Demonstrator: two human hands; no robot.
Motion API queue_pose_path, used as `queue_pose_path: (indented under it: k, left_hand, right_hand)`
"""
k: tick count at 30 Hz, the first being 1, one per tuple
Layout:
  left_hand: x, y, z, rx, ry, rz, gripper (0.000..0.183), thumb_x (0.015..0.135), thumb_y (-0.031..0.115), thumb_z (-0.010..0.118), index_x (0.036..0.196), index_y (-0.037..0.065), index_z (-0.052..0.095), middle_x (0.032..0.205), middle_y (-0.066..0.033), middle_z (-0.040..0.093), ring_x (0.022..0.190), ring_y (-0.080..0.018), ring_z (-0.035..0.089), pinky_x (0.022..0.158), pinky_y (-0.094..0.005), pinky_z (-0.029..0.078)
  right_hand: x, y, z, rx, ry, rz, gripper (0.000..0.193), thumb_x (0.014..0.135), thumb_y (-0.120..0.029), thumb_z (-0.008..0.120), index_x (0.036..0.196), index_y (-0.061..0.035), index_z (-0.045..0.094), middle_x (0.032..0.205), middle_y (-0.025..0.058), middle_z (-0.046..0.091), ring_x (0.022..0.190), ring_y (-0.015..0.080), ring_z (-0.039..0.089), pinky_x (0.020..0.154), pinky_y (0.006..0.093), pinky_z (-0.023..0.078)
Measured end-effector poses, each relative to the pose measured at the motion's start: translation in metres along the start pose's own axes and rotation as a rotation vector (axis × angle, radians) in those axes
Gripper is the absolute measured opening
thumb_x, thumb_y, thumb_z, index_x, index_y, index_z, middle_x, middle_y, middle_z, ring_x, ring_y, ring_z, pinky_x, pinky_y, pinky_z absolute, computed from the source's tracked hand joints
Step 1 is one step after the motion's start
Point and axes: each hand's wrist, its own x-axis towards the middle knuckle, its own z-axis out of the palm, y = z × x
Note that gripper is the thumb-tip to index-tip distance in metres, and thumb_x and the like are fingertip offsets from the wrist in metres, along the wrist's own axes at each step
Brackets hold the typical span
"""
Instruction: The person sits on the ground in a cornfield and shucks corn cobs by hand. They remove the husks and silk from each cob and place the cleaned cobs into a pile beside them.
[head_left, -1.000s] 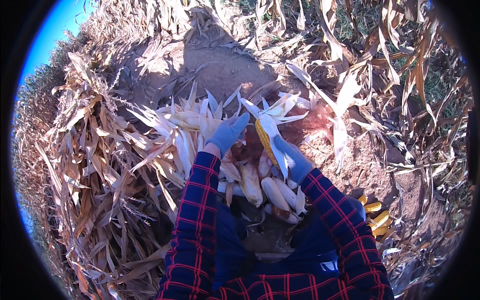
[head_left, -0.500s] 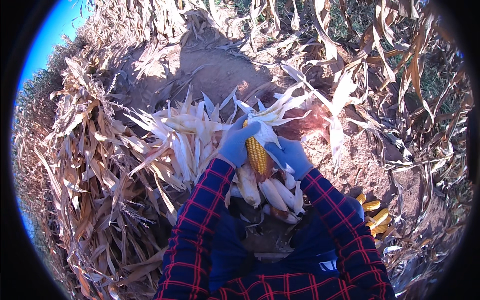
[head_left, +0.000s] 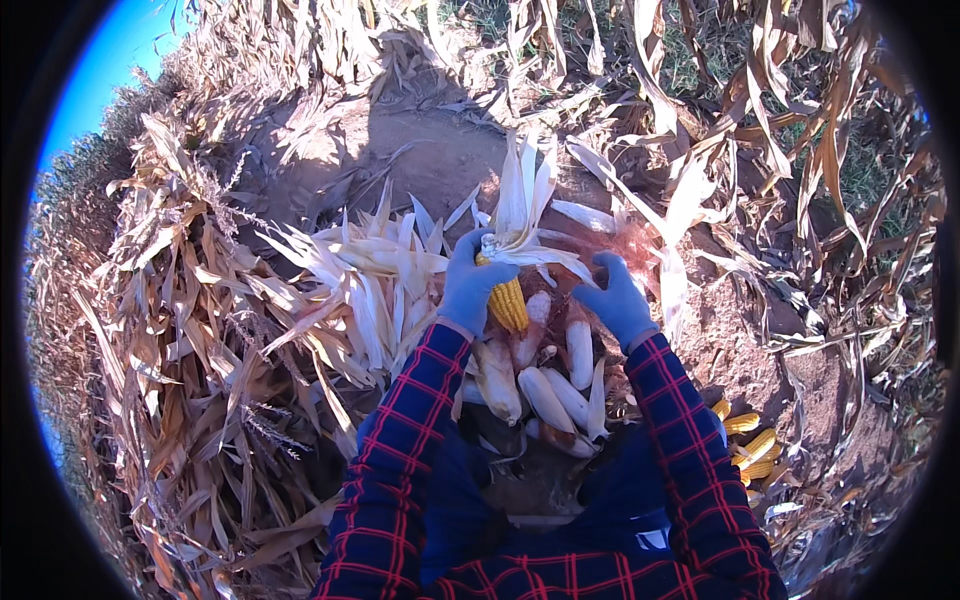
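Clasping the upper end of a yellow corn ear (head_left: 509, 305), the gloved left grip (head_left: 468, 288) is wrapped around it, with pale husk leaves (head_left: 513, 205) spreading above. Just right of the ear, the gloved right grip (head_left: 614, 300) stands with thumb and fingers apart. Below the ear lie husk-wrapped cobs (head_left: 545, 398); left of it, heaped husks (head_left: 375, 290), then dry cornstalks (head_left: 180, 420); to its lower right, bare yellow cobs (head_left: 757, 448).

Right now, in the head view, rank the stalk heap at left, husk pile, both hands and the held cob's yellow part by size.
1. Stalk heap
2. Husk pile
3. Left hand and right hand: too alike to rank
4. Yellow part of the held cob, as far as it shows
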Motion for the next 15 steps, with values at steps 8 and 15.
queue_pose_path:
  k: [8,15]
  left_hand:
    - [0.001,-0.002,0.006,-0.332,-0.176,-0.119,0.064,0.067,-0.001,0.067,0.127,0.000,0.043,0.114,-0.0136,0.055,0.102,-0.0223,0.057,0.090,-0.0322,0.047]
    - [-0.009,-0.007,0.020,-0.057,-0.220,-0.034,0.062,0.070,0.002,0.064,0.129,0.000,0.042,0.117,-0.0127,0.054,0.107,-0.0206,0.055,0.093,-0.0312,0.045]
  right_hand:
    - [-0.012,-0.024,0.039,0.448,-0.354,-0.202,0.069,0.072,-0.027,0.076,0.129,-0.0043,0.045,0.117,0.0138,0.057,0.108,0.0235,0.055,0.092,0.0347,0.045]
    - [-0.011,-0.023,0.037,0.831,-0.410,-0.032,0.044,0.087,-0.017,0.063,0.126,-0.0005,0.051,0.121,0.0089,0.056,0.111,0.0166,0.053,0.096,0.0299,0.043]
